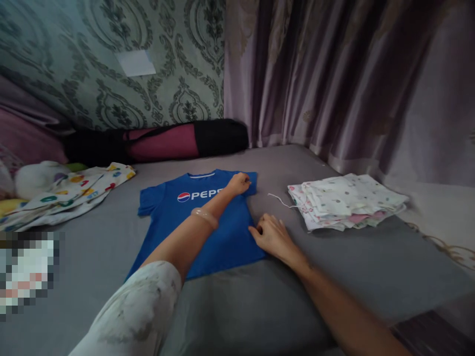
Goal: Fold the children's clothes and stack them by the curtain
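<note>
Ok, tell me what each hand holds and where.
Both hold the T-shirt: the left hand grips its top right corner, the right hand pinches its right edge lower down.

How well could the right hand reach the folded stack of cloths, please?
Probably yes: the right hand rests at the edge of the blue T-shirt, and only grey sheet and a thin white thread lie between it and the folded stack.

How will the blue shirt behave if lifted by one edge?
Probably floppy: the shirt lies flat as thin cloth and would sag from a lifted edge. Likely light too. Pushed, it may bunch rather than slide on the grey sheet.
</note>
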Available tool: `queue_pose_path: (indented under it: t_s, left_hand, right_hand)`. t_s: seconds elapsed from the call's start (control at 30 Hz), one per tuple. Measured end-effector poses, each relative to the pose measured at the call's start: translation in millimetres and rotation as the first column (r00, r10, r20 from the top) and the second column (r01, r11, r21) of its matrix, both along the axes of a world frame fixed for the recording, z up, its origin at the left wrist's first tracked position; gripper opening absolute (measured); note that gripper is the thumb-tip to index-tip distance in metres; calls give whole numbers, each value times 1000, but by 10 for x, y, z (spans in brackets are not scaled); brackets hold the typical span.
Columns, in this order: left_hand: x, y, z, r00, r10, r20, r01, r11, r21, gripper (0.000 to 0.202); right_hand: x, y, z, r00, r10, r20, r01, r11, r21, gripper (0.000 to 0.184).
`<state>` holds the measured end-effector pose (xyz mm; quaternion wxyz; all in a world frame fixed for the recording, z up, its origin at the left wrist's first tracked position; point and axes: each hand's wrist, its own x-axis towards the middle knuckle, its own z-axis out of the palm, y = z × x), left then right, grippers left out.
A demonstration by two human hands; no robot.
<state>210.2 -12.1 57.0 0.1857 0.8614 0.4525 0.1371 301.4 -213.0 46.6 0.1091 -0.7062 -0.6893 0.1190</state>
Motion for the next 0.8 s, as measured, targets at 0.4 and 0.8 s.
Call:
queue_pose_path:
  t_s: [0.4,0.8]
  left_hand:
    - [588,62,-84,942,304,-146,-307,952,1,37]
    - [560,298,-123,899,431,78,-408,889,-207,16]
  right_hand:
    - [-82,-185,23,998,60,-14,-60,998,35,32]
    - [-87,-189,-7,996,74,-43,-74,997,-4,27]
